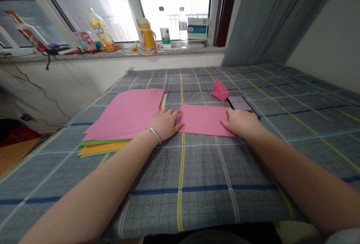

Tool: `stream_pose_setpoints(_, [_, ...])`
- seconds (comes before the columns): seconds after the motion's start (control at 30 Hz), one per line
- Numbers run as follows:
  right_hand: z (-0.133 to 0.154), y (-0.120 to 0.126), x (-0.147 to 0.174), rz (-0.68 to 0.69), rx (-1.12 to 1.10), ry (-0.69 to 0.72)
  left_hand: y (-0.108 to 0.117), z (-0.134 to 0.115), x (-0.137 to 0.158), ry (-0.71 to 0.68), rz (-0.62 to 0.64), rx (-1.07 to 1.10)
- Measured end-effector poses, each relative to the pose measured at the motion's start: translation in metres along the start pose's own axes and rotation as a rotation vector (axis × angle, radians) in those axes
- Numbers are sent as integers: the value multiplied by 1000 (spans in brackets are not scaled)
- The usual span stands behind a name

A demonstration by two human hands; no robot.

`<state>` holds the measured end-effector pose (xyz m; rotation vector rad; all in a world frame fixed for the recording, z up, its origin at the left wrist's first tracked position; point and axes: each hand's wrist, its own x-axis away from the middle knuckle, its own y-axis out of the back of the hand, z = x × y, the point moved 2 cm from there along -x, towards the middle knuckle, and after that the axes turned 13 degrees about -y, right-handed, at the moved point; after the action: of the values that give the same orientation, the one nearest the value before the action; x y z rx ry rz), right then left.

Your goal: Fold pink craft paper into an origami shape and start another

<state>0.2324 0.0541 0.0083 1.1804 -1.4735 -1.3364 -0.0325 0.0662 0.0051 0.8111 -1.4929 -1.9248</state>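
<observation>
A pink rectangle of paper (204, 120), wider than it is deep, lies flat on the checked cloth in front of me. My left hand (165, 122), with a silver bangle at the wrist, grips its left edge, thumb and fingertips against the paper. On the opposite side my right hand (242, 122) has its right edge, the thumb resting on top and the other fingers partly hidden. Just behind the paper stands a folded pink paper shape (220, 90). A phone (239, 103) with a lit screen lies beyond my right hand, partly covered by it.
A stack of coloured paper (123, 111), pink on top with green and orange edges below, lies left of my left hand. Bottles, a yellow cup (147, 36) and boxes (197, 30) line the windowsill (191, 51). A grey curtain (261, 19) hangs at the right.
</observation>
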Motion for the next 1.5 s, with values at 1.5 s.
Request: stream_pose_setpoints(1.5, [5,-4,-12,-224,-743,470,-2,26,-6,396,-569,1192])
